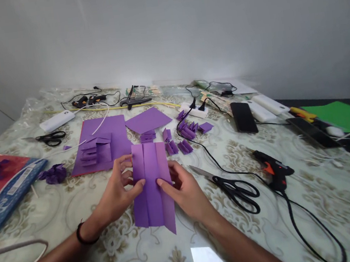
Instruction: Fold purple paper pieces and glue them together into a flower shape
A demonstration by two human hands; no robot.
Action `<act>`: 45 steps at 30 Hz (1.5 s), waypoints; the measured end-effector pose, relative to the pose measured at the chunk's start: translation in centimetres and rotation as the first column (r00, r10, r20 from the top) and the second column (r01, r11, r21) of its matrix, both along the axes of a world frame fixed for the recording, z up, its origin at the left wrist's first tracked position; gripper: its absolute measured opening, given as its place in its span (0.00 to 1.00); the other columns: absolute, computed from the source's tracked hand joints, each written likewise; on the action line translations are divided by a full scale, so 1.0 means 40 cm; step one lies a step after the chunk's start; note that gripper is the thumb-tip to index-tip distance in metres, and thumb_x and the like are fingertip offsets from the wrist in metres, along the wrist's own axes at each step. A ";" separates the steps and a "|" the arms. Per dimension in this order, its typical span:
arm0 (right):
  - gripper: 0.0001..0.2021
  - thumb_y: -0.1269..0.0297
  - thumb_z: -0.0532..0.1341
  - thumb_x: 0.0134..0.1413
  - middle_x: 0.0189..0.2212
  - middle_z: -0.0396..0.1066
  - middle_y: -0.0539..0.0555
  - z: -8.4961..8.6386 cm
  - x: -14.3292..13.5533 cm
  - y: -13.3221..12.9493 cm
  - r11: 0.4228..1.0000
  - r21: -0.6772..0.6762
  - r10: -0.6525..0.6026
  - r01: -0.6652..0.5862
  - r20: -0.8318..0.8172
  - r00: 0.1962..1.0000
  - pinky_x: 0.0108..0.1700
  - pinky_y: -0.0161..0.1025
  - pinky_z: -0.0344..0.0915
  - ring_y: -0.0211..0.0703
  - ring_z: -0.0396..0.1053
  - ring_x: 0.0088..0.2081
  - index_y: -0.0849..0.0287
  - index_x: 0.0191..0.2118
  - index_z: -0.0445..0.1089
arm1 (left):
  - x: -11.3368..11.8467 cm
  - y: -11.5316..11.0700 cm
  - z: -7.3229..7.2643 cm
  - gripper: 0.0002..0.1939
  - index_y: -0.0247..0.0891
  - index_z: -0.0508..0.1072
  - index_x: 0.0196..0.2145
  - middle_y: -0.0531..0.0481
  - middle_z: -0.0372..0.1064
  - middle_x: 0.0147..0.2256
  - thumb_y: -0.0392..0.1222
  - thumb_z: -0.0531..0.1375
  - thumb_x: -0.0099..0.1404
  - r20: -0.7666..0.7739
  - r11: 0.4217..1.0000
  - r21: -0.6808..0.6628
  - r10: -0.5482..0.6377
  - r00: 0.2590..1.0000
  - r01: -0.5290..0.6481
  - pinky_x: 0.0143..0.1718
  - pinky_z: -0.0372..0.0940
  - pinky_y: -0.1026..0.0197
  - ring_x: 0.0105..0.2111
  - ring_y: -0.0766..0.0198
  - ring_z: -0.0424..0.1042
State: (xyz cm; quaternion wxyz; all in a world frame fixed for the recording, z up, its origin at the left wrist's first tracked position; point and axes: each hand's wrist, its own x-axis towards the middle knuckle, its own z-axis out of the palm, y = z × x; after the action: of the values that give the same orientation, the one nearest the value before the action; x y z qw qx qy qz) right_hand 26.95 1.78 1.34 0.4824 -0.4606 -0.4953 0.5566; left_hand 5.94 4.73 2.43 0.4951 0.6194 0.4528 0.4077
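I have the purple paper [153,194] held over the near part of the table [114,259], already creased lengthwise; I judge its folding only part done, since the side panels aren't pressed flat. My left hand [125,187] pinches the paper's left side, thumb in front and fingers at the edge; my right hand [185,187] clamps its right side, thumb also in front. Right of the paper lie scissors [219,181]. Beyond the paper sit small folded pieces [188,132], seemingly finished, and a flat sheet [149,119], apparently uncreased.
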 end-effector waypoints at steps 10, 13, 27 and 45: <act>0.12 0.59 0.68 0.66 0.45 0.80 0.51 0.017 -0.005 -0.017 0.998 0.009 0.060 -0.059 -0.004 0.998 0.49 0.41 0.76 0.44 0.79 0.44 0.51 0.52 0.73 | 0.004 -0.016 -0.012 0.42 0.46 0.54 0.70 0.39 0.68 0.61 0.45 0.69 0.65 -0.039 0.990 -0.083 -0.115 0.993 0.111 0.55 0.76 0.43 0.52 0.50 0.79; 0.12 0.58 0.67 0.67 0.45 0.80 0.52 0.017 -0.003 -0.019 0.999 -0.002 0.052 -0.052 -0.022 0.998 0.49 0.42 0.75 0.44 0.78 0.44 0.51 0.53 0.73 | 0.002 -0.017 -0.007 0.41 0.48 0.55 0.71 0.42 0.69 0.58 0.44 0.68 0.66 -0.028 0.992 -0.072 -0.102 0.994 0.100 0.53 0.76 0.46 0.50 0.53 0.79; 0.20 0.48 0.72 0.61 0.46 0.80 0.55 0.040 0.062 0.012 0.994 -0.037 -0.104 0.106 0.036 0.994 0.43 0.41 0.74 0.47 0.77 0.42 0.53 0.52 0.74 | -0.012 0.003 0.009 0.26 0.40 0.69 0.61 0.43 0.76 0.52 0.46 0.66 0.68 0.160 0.987 -0.137 -0.065 0.985 0.087 0.52 0.76 0.52 0.46 0.56 0.80; 0.20 0.44 0.68 0.63 0.38 0.82 0.55 0.014 0.059 0.014 0.997 -0.065 0.056 -0.047 0.156 0.986 0.37 0.42 0.75 0.48 0.78 0.37 0.57 0.47 0.78 | -0.023 0.005 0.027 0.16 0.40 0.73 0.49 0.47 0.78 0.48 0.48 0.69 0.68 0.158 0.987 -0.157 -0.018 0.987 0.043 0.44 0.78 0.55 0.45 0.55 0.81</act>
State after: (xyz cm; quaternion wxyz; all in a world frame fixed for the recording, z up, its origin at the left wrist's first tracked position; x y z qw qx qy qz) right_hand 29.33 2.33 1.91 0.4129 -0.5047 -0.5265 0.5455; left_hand 5.03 4.92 3.52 0.5834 0.5506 0.4343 0.4097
